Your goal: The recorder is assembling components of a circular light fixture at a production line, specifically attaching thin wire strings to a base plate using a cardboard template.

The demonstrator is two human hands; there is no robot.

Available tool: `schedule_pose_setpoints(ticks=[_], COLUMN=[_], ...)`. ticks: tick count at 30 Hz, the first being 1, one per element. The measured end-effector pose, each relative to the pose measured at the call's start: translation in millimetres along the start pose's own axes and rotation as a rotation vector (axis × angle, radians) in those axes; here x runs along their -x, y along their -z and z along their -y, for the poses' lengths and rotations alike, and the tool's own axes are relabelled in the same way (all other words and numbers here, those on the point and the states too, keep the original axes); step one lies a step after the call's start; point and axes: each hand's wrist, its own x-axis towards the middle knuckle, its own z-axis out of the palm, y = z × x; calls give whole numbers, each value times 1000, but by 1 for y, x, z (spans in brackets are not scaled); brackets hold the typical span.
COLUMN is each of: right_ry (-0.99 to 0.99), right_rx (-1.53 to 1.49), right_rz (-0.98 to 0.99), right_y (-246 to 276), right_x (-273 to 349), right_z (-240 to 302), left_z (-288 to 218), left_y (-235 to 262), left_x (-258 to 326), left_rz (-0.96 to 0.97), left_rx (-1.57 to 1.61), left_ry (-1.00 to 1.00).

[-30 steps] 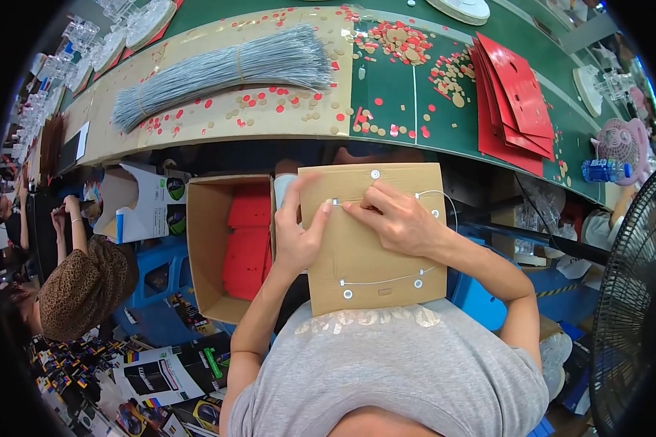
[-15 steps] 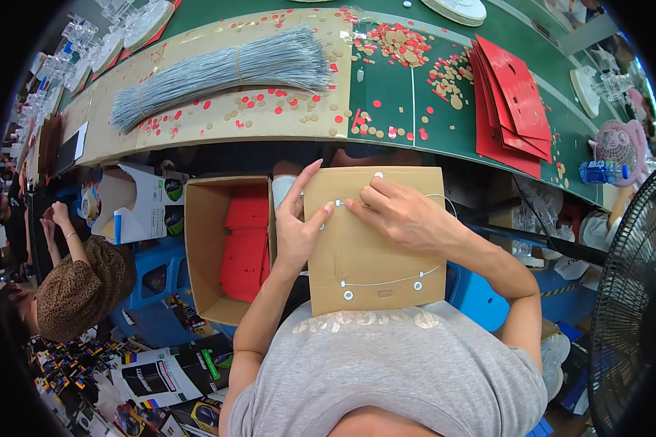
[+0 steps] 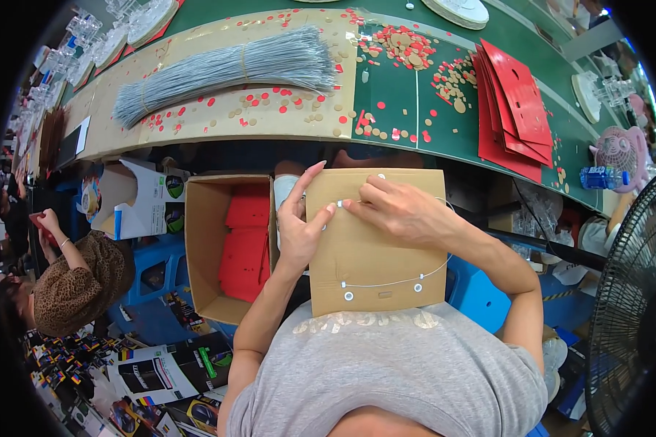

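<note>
Two hands work on one brown cardboard sheet (image 3: pixel 375 240) that lies on the person's lap, below the near edge of the bench (image 3: pixel 219 124). A thin grey wire (image 3: pixel 408 280) runs across the sheet's lower part between two small metal eyelets and curves up along its right side. The left hand (image 3: pixel 299 233) steadies the sheet's upper left edge, thumb and forefinger closed in a narrow grip at a small eyelet there. The right hand (image 3: pixel 401 211) lies flat across the top, its fingertips pinched narrow on what seems to be the wire's end at the same spot; the end itself is too small to make out.

Threading here would go best, by the look of it, with the sheet kept flat and the left thumb close beside the hole, so the wire meets no give.

Just left of the lap stands an open cardboard box (image 3: pixel 219 247) with red sheets (image 3: pixel 244 247) stacked inside. On the bench lie a bundle of grey wires (image 3: pixel 226 69), scattered red and tan punched discs (image 3: pixel 408 47), and a fanned stack of red cards (image 3: pixel 514 102). Another person (image 3: pixel 73 280) sits at far left; a black fan (image 3: pixel 634 313) stands at right.
</note>
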Motion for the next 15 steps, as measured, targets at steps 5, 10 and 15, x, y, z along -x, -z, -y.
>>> schedule_pose_setpoints(ticks=[5,10,15], right_ry=[38,67,16], right_rx=[7,90,-99], right_rz=[-131,-208,-293], right_y=[-15,-22,-24], right_x=[2,0,2], right_z=[-2,4,3], left_z=[1,1,2], left_y=[-1,-1,1], left_x=[1,2,5], left_rz=[9,21,30], left_rx=[-10,14,53], left_ry=[-25,-36,-22])
